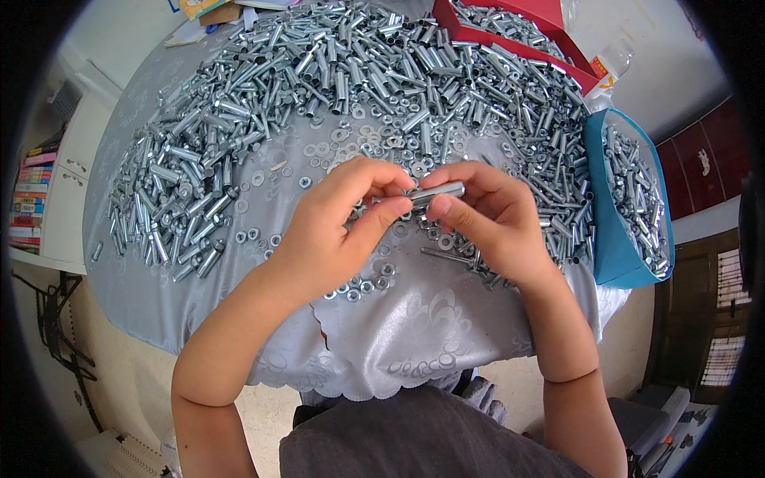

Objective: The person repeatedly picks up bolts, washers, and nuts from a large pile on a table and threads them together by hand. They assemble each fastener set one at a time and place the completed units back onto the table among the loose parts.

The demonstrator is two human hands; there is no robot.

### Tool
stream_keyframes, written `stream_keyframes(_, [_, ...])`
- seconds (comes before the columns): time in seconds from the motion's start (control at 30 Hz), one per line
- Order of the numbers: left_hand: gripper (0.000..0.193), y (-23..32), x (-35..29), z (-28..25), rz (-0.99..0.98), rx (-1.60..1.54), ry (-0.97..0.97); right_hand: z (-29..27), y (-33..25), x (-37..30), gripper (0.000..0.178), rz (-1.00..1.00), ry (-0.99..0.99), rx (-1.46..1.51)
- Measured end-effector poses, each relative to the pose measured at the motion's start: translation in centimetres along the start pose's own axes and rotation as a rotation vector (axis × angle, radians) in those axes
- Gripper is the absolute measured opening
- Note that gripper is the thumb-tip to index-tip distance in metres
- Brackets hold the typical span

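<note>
Over the middle of the table, my two hands meet at one silvery metal expansion bolt [440, 193], which lies nearly level with its right end slightly higher. My left hand [339, 209] pinches its left end between thumb and fingers; those fingertips hide whatever sits at that end. Around the sleeve's right part, the thumb and fingers of my right hand [498, 219] are closed. Loose nuts [360, 287] lie on the cloth below my left hand. A long thin bolt [446, 256] lies under my right hand, and flat washers [341, 135] are scattered beyond both hands.
A large heap of metal sleeves and bolts [335, 68] covers the far table and extends down both sides. At the back right stands a red box [586, 76] of metal parts; a blue bin [610, 247] of parts is at right. Grey patterned cloth [430, 334] covers the table.
</note>
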State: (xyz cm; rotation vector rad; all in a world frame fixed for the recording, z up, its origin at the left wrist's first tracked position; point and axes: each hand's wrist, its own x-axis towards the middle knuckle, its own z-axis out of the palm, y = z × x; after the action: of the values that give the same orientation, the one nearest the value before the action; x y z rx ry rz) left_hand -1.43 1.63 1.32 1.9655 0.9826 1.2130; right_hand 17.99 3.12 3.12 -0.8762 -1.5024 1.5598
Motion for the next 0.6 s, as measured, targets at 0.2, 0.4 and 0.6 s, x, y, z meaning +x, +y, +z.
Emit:
stream_keyframes(0.2, [0.050,1.7,-0.1,0.2,-0.251,-0.392,0.094,0.0,0.2,0.1,0.026,0.069,-0.125,0.019])
stream_keyframes(0.4, [0.039,1.1,-0.6,0.5,-0.197,-0.203,-0.038,0.8,-0.2,-0.3,0.023,0.153,-0.124,-0.069])
stream_keyframes(0.6, [0.020,0.7,0.0,0.2,-0.030,0.078,0.094,0.4,0.6,0.0,0.028,0.045,-0.025,-0.209])
